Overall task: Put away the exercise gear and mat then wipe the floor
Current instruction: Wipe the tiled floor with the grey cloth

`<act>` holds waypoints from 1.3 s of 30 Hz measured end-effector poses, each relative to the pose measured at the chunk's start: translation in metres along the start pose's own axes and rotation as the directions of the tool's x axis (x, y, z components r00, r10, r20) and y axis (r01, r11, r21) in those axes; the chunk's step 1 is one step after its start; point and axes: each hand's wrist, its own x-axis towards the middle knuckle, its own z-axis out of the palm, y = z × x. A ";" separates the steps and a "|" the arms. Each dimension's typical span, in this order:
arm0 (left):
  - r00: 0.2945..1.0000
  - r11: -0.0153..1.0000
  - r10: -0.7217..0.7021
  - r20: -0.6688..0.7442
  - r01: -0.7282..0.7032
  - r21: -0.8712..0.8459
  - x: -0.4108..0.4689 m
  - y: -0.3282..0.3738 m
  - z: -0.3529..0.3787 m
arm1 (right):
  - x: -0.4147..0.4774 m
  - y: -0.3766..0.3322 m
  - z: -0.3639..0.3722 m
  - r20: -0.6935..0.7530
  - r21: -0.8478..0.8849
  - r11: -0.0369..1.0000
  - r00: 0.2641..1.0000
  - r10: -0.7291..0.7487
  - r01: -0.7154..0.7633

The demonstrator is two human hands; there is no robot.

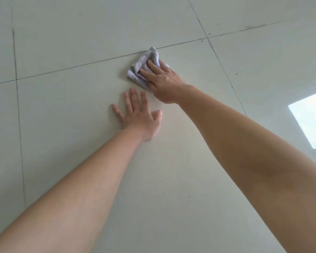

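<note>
Both hands are on the tiled floor (66, 110). Left hand (139, 115) lies flat and empty, fingers spread; right hand (162, 81) presses flat on my crumpled cloth (144, 64), beside a grout line (80, 64).

We see both of our arms bare from the lower edge of the view up to the hands, with no sleeves, cuffs or fabric on either forearm. Our left hand (138, 115) is bare, without glove, ring or bracelet, and its wrist carries no watch or strap. Our right hand (162, 83) is likewise uncovered, with nothing on the visible fingers (152, 65) or on the wrist. The nails that show are short and unpainted. The right forearm appears broader because it lies nearer the lens. No other part of us shows.
</note>
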 end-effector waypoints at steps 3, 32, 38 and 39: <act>1.000 0.997 0.022 -0.011 -0.022 0.067 0.001 0.000 0.008 | 0.019 0.044 -0.015 -0.045 0.034 0.995 0.994 0.097 -0.095; 0.999 0.993 0.034 0.022 -0.032 -0.109 0.000 -0.011 -0.008 | -0.160 0.083 0.028 -0.063 0.129 0.918 0.921 0.385 -0.375; 0.964 0.981 0.148 -0.219 -0.171 -0.090 -0.068 -0.029 0.010 | -0.240 0.031 0.064 -0.011 0.057 0.994 0.996 0.089 -0.089; 0.962 0.980 0.163 -0.221 -0.184 -0.078 -0.084 -0.028 0.018 | -0.242 0.035 0.061 0.007 0.045 0.997 0.998 0.066 -0.067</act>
